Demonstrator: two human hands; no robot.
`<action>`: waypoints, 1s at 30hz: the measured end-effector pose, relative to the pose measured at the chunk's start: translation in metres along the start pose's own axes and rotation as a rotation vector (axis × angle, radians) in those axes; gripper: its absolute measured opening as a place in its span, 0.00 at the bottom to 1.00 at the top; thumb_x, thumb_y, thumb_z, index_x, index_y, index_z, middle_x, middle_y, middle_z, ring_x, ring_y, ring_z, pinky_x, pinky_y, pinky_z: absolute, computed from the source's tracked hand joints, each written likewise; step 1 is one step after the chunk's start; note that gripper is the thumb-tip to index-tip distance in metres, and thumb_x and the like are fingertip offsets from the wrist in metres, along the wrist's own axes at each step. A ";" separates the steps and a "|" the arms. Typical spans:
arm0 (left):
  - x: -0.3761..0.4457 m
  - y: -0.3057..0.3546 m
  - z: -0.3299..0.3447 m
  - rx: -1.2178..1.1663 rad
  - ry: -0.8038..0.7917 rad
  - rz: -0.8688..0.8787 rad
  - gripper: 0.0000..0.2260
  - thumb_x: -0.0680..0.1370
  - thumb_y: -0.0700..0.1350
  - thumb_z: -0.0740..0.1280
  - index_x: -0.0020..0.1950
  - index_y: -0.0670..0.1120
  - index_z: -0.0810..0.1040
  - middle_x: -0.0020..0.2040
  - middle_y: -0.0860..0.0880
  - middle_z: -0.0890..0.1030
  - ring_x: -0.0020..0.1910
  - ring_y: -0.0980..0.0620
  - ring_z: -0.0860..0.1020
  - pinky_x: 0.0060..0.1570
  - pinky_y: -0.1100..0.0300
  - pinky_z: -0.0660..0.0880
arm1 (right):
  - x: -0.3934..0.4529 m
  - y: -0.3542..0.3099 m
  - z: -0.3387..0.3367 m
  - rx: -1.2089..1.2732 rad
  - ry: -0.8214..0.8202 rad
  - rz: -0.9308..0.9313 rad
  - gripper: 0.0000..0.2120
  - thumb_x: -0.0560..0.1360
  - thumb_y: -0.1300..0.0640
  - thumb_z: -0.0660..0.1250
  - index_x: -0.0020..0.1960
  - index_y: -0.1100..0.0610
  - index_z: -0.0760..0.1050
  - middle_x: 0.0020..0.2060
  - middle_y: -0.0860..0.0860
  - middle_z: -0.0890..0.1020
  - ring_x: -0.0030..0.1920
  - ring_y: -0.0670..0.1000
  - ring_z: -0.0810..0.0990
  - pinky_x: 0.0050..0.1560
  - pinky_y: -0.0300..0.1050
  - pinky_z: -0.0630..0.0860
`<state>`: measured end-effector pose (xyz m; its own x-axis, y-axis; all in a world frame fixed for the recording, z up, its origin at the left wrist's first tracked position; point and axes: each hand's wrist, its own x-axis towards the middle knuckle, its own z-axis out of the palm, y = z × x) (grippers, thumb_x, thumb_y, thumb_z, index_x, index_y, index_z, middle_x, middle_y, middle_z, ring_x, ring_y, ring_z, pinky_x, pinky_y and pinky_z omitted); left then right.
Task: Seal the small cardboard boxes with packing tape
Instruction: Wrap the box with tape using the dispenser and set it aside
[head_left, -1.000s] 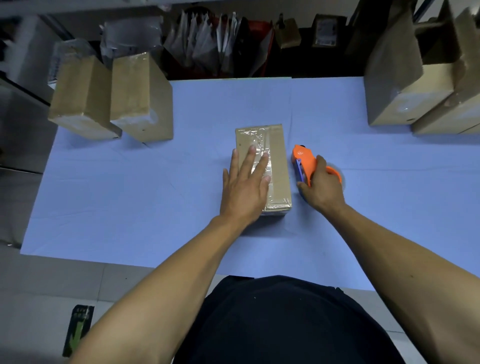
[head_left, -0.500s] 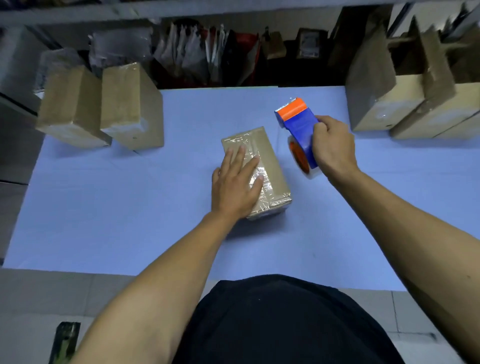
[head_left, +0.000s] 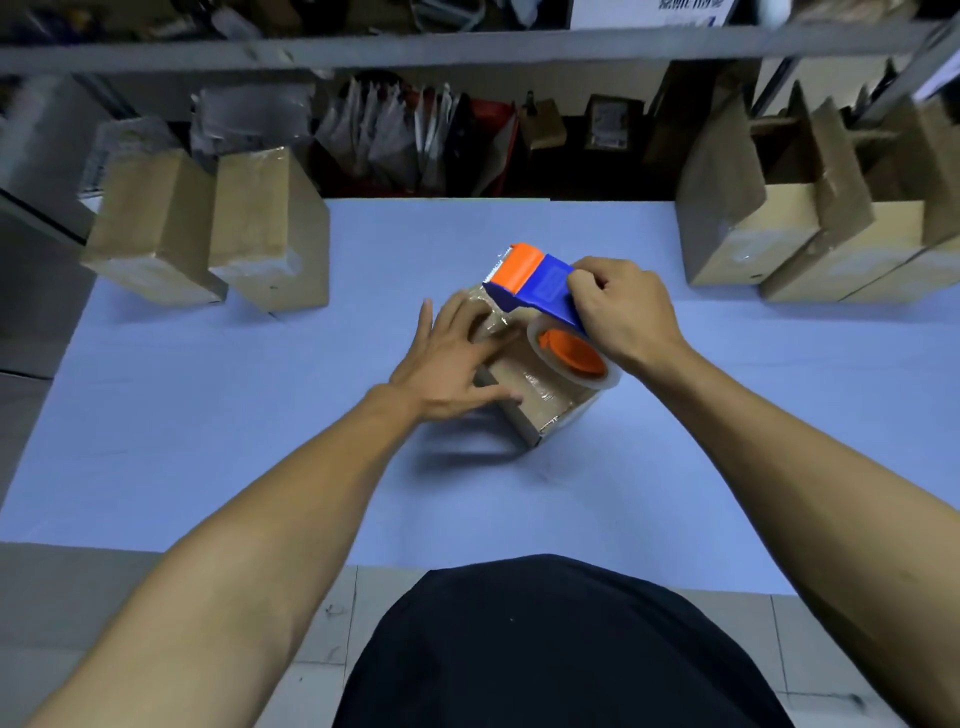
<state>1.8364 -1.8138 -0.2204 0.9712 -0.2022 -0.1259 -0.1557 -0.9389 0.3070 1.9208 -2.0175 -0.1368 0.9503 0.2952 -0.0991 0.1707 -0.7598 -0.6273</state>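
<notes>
Nearest the camera is the person's black shirt, with both bare forearms reaching forward over the near edge of the light blue tabletop. Around the middle of the tabletop sits the small cardboard box, turned at an angle with 1 corner toward the person and glossy clear tape already over its top. The left hand lies on the box's left side with its fingers spread and nearly straight, pressing flat on the top rather than gripping. The right hand is curled tight around the blue handle of the tape dispenser, holding it above the box's far right part; the orange cutter end points up and left, and the clear tape roll on its orange hub hangs just over the box top. Whether the roll touches the box cannot be told. Farther back on the left stand 2 taped boxes side by side, and at the far right stand open cartons with their flaps up. Behind the tabletop, a shelf runs across above a dark recess crowded with bags and papers.
</notes>
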 end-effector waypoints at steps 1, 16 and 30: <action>0.003 -0.007 -0.001 -0.026 -0.018 0.048 0.38 0.72 0.75 0.59 0.79 0.62 0.58 0.77 0.49 0.56 0.79 0.44 0.47 0.76 0.37 0.48 | 0.000 0.002 -0.001 -0.030 -0.013 -0.006 0.14 0.75 0.42 0.53 0.46 0.46 0.75 0.42 0.51 0.80 0.45 0.56 0.76 0.41 0.46 0.67; -0.004 0.066 0.024 0.064 0.182 -0.290 0.30 0.75 0.67 0.60 0.74 0.56 0.65 0.74 0.46 0.64 0.69 0.39 0.62 0.58 0.45 0.68 | 0.012 -0.008 -0.014 -0.289 -0.263 -0.279 0.28 0.67 0.41 0.72 0.62 0.49 0.67 0.50 0.48 0.80 0.45 0.56 0.76 0.42 0.47 0.70; 0.027 0.040 -0.057 -1.503 0.181 -0.816 0.14 0.81 0.55 0.65 0.56 0.46 0.79 0.47 0.48 0.82 0.49 0.49 0.80 0.44 0.57 0.74 | 0.012 0.002 -0.017 -0.265 -0.227 -0.339 0.27 0.64 0.37 0.65 0.58 0.49 0.68 0.46 0.48 0.80 0.43 0.56 0.77 0.41 0.46 0.70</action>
<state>1.8664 -1.8407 -0.1572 0.7298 0.2887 -0.6197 0.5409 0.3105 0.7817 1.9375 -2.0255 -0.1259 0.7540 0.6480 -0.1079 0.5489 -0.7117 -0.4384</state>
